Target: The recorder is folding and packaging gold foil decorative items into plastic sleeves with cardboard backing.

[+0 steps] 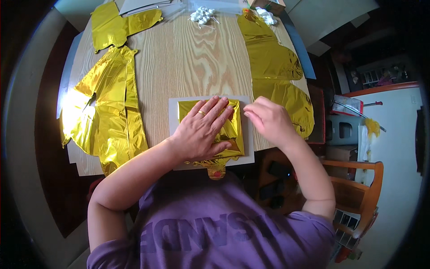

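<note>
A folded gold foil balloon (235, 130) lies on a pale grey card (249, 150) at the table's near edge. Its tab end hangs over the card's front edge toward me. My left hand (204, 127) rests flat on the foil with its fingers stretched out, a ring on one of them. Just off the foil's right side, by the card's upper right edge, is my right hand (268, 119). Its fingers are curled closed, and whatever they may hold is hidden beneath them.
Flat gold foil balloons lie at the left (112, 103), upper left (107, 27) and right (273, 58) of the wooden table (192, 58). Small white bundles (204, 15) sit at the far edge, near a cardboard box (268, 5). A wooden chair (371, 188) stands to the right.
</note>
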Demonstrator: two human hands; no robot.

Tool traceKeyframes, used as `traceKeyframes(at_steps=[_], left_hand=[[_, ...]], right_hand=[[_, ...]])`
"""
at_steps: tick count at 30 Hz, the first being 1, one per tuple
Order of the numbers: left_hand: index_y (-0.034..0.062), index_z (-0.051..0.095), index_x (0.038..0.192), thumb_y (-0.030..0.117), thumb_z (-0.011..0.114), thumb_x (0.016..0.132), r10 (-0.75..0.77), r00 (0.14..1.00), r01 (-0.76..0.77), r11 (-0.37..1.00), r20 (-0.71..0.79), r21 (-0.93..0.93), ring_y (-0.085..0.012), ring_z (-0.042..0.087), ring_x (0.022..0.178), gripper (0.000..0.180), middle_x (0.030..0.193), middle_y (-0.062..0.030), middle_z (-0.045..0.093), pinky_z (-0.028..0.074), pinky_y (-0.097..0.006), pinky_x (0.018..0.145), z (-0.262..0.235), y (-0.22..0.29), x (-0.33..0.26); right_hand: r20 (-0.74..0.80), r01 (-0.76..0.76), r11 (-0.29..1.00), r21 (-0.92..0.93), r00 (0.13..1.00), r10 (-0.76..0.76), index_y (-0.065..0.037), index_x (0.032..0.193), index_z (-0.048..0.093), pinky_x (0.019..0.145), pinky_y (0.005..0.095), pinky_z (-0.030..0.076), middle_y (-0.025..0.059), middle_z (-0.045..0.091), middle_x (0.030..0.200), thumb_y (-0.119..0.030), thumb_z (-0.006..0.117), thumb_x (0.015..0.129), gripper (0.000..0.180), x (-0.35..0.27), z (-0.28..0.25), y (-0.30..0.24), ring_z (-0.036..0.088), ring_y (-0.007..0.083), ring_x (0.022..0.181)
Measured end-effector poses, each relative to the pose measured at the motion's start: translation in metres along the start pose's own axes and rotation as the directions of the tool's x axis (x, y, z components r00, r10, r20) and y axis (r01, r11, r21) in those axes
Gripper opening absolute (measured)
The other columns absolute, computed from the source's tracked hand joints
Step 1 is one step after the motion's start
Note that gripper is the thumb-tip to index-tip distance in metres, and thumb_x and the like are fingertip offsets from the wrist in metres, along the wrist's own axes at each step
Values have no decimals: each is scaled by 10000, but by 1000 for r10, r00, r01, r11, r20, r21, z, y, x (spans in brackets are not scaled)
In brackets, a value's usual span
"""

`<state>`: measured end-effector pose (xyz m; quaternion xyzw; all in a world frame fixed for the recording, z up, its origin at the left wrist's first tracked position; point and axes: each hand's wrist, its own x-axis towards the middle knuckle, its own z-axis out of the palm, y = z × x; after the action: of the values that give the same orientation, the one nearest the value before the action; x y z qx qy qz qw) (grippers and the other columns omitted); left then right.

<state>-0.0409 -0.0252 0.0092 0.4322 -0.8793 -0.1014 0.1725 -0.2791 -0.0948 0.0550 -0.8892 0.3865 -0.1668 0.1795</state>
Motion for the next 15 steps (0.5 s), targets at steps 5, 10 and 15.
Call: traceKeyframes(at_steps=[5, 10, 15], left_hand=[[-16, 312, 1541, 583, 518, 959, 27, 1000, -27, 999, 14, 25, -393, 303, 1483, 860, 1588, -222, 332, 199, -517, 1221, -6, 3, 5], [-32, 338, 1526, 603, 502, 962, 55, 998, -56, 998, 39, 40, -376, 311, 1485, 865, 1584, -224, 344, 210, -515, 1217, -6, 1, 11], [-40, 364, 1512, 610, 494, 964, 49, 997, -53, 995, 53, 81, -375, 335, 1472, 860, 1572, -226, 367, 242, -515, 1202, -5, 2, 15]], right_hand=[[-136, 182, 969, -167, 969, -205, -40, 1103, 691, 833, 426, 508, 114, 603, 1135, -75, 722, 837, 270, -29, 16, -2, 619, 307, 932], [-110, 156, 976, -152, 979, -173, -48, 1146, 691, 947, 433, 449, 142, 552, 1325, -127, 732, 842, 316, -35, 26, 3, 558, 316, 1079], [-103, 188, 969, -161, 973, -206, -68, 1151, 701, 1052, 443, 391, 153, 504, 1444, -153, 733, 852, 313, -37, 27, 7, 472, 331, 1257]])
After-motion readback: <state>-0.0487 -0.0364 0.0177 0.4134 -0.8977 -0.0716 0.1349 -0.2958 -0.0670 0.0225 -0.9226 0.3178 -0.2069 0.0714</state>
